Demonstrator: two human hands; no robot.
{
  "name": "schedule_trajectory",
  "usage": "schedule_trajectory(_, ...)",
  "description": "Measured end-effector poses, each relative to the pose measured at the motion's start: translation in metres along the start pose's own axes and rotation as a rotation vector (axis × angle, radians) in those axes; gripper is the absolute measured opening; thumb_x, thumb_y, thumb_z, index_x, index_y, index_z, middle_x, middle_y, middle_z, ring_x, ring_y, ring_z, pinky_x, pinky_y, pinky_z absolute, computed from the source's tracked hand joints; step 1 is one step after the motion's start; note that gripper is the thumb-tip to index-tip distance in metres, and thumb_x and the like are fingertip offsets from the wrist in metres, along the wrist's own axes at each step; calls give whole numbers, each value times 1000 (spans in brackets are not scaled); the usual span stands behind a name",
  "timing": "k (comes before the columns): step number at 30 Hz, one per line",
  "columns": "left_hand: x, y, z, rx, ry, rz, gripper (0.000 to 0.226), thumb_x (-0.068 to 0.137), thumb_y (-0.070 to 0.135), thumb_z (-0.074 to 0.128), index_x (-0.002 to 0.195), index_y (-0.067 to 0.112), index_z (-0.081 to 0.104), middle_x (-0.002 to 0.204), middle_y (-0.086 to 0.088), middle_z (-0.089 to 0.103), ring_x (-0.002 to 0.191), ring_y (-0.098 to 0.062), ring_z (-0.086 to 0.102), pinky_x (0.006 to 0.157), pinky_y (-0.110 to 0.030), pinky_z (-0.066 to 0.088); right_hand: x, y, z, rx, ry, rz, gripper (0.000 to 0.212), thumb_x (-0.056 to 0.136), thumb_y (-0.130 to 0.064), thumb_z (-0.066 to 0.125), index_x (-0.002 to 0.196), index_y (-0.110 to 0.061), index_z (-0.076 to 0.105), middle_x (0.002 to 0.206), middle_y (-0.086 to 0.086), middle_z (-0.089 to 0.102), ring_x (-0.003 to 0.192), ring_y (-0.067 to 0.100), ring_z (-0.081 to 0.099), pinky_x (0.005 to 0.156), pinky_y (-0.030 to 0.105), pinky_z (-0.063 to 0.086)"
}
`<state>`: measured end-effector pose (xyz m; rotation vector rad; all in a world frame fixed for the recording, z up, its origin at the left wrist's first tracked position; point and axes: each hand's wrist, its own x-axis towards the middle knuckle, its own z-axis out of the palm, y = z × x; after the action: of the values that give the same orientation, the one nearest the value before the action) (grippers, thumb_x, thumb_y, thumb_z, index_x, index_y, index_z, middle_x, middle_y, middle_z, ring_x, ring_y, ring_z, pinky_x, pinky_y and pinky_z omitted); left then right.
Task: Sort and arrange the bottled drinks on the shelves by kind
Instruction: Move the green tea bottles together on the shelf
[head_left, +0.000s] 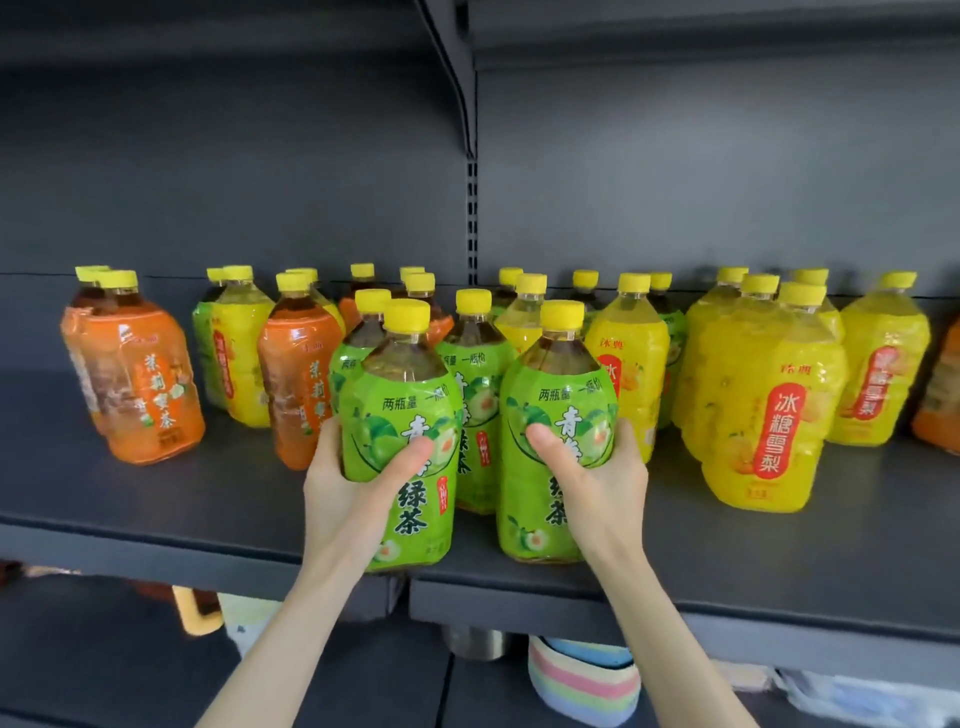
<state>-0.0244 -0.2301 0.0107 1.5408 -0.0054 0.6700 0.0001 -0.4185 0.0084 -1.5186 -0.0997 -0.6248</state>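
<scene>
Two green-label tea bottles with yellow caps stand at the front edge of the dark shelf (156, 499). My left hand (353, 488) grips the left green bottle (410, 415) low on its label. My right hand (597, 478) grips the right green bottle (556, 415) the same way. Behind them stand two more green bottles (475, 374). Orange-label bottles (150, 384) stand at the left, another orange bottle (298, 374) left of centre. Yellow-label bottles (763, 400) crowd the right side, and one yellow bottle (239, 353) stands among the left group.
The grey back panel and a slotted upright (471, 218) rise behind the bottles. An upper shelf (234, 31) hangs overhead. Below the shelf edge I see a striped pastel object (582, 680), a metal can (472, 642) and other blurred items.
</scene>
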Motion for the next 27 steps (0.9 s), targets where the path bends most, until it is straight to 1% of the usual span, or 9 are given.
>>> schedule_trajectory(2, 8, -3, -10, 4, -14, -1, 51, 49, 54, 76, 94, 45, 54, 86, 25, 67, 79, 5, 64, 67, -23, 49, -6, 0, 17, -19, 26, 2, 79, 45, -66, 74, 110, -26, 57, 103, -10, 68, 94, 4, 64, 76, 20, 50)
schedule_trajectory(4, 18, -7, -18, 9, -27, -2, 55, 45, 59, 73, 95, 47, 53, 89, 23, 67, 82, 5, 63, 71, -25, 50, -11, 0, 33, -53, 43, 2, 86, 43, -68, 73, 113, -22, 56, 105, -7, 67, 96, 8, 63, 76, 21, 49)
schedule_trajectory(8, 33, -17, -24, -25, -45, -16, 51, 58, 50, 78, 101, 47, 51, 99, 20, 64, 91, 3, 61, 82, -30, 50, -16, 0, 58, -112, 100, 16, 88, 41, -72, 71, 111, -21, 55, 105, -6, 65, 97, 11, 62, 81, 30, 52)
schedule_trajectory(13, 38, -23, -20, -3, -70, 9, 52, 70, 41, 77, 113, 41, 47, 103, 23, 61, 96, 9, 55, 77, -17, 42, -14, 6, 73, -148, 154, 25, 86, 43, -73, 72, 111, -24, 52, 108, -5, 64, 102, 16, 61, 89, 41, 52)
schedule_trajectory(16, 40, -25, -16, 23, -55, 30, 58, 70, 43, 75, 120, 34, 47, 103, 25, 59, 94, 13, 52, 74, -12, 38, -12, 5, 75, -171, 134, -2, 90, 50, -71, 71, 125, -31, 41, 120, -6, 60, 113, 16, 57, 98, 41, 48)
schedule_trajectory(19, 39, -27, -14, 55, -41, 52, 64, 69, 52, 73, 123, 31, 45, 109, 18, 60, 98, 4, 56, 81, -19, 41, -12, 4, 75, -230, 126, -24, 103, 54, -75, 66, 138, -24, 34, 129, -3, 57, 120, 18, 53, 103, 44, 45)
schedule_trajectory(21, 35, -28, -13, 87, -16, 75, 80, 64, 63, 65, 129, 24, 40, 120, 9, 53, 103, -6, 52, 85, -24, 39, -14, 4, 74, -281, 117, -40, 105, 57, -78, 61, 141, -22, 33, 133, -1, 56, 124, 19, 51, 104, 45, 43)
schedule_trajectory(24, 32, -26, -13, 159, 3, 107, 91, 63, 67, 57, 134, 13, 35, 123, 5, 35, 107, -4, 38, 87, -21, 31, -18, 4, 71, -351, 97, -66, 102, 61, -81, 53, 140, -21, 35, 132, -1, 57, 122, 21, 53, 102, 44, 44)
schedule_trajectory(27, 31, -26, -13, 219, 23, 144, 89, 67, 70, 53, 133, 11, 40, 125, 0, 40, 112, -7, 34, 92, -22, 27, -19, 3, 68, -383, 73, -80, 100, 62, -87, 48, 138, -22, 37, 127, -4, 61, 117, 19, 57, 98, 45, 47)
